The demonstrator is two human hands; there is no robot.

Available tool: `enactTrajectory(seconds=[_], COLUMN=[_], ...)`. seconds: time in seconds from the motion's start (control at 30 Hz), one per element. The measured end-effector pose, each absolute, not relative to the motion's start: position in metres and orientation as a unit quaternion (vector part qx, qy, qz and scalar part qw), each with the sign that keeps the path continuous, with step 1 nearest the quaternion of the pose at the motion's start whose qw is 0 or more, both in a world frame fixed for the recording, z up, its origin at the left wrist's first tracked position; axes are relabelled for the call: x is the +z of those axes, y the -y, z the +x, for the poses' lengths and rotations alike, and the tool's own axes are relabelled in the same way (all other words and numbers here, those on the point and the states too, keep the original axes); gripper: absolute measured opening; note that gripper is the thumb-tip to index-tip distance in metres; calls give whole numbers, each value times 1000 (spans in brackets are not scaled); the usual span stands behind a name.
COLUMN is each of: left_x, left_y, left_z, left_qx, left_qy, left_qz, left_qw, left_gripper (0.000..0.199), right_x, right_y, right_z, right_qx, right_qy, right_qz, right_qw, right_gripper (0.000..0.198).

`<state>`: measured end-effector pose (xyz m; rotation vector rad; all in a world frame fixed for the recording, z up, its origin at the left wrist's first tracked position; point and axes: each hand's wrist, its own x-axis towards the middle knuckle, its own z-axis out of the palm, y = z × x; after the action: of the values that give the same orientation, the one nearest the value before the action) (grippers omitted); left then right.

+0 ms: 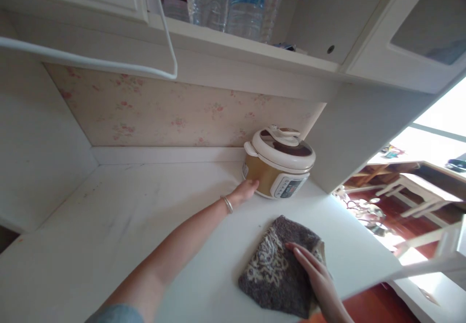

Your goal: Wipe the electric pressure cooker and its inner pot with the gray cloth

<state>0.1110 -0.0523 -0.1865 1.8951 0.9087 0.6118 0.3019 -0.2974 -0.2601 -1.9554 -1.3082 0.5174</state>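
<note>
A white and gold electric pressure cooker [267, 172] stands upright on the white countertop [145, 245], its control panel turned to the front right. Low on its left front side, my left hand [246, 191] is closed against the body, thumb on top and the other fingers mostly hidden. A bangle circles that wrist. Nearer to me lies a dark grey-brown towel [271, 289] with a pale floral pattern, spread on the counter. My right hand [315, 269] rests flat on its right part, fingers stretched out over the cloth.
Plastic bottles [247, 8] stand on the open cabinet shelf overhead. A white cable [109, 66] hangs at upper left. The cabinet's side panel [338, 134] rises just right of the cooker. Beyond the counter's right edge are a white stool [418, 187] and a red floor.
</note>
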Motion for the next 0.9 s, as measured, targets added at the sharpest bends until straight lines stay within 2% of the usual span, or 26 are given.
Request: enactTrajectory(seconds=[0.07,0.1,0.2,0.27,0.33,0.4,0.47,0.6,0.7,0.77,0.9], left_x=[-200,-206,-222,-227,-230,-231,-229,-208,-186,-178,-194], left_y=[87,104,154,182,204,219,229,232,224,217,206], left_z=[91,79,44,26,15,11,12,23,34,39,34], left_qx=[197,177,143,141,139,138,162,269,295,312,324], left_qy=[-375,-377,-387,-376,-360,-355,-354,-326,-301,-314,-385], left_qz=[764,761,771,795,810,803,769,626,537,526,554], left_qw=[487,497,484,455,441,458,507,656,731,726,663], left_gripper=[46,44,46,48,47,44,39,24,33,38,34], right_x=[-255,-254,-253,-255,-255,-252,-242,-208,-183,-176,-188], right_y=[287,280,257,243,234,232,238,258,264,262,255], right_z=[323,332,352,355,350,341,332,331,350,369,399], right_qx=[188,156,75,99,135,125,95,132,137,112,34], right_qy=[450,441,461,483,514,550,565,486,428,412,410], right_qz=[-782,-801,-850,-855,-838,-816,-803,-810,-821,-845,-898], right_qw=[388,375,242,162,126,125,166,301,351,321,155], right_gripper=[56,61,76,73,57,44,41,49,54,57,62])
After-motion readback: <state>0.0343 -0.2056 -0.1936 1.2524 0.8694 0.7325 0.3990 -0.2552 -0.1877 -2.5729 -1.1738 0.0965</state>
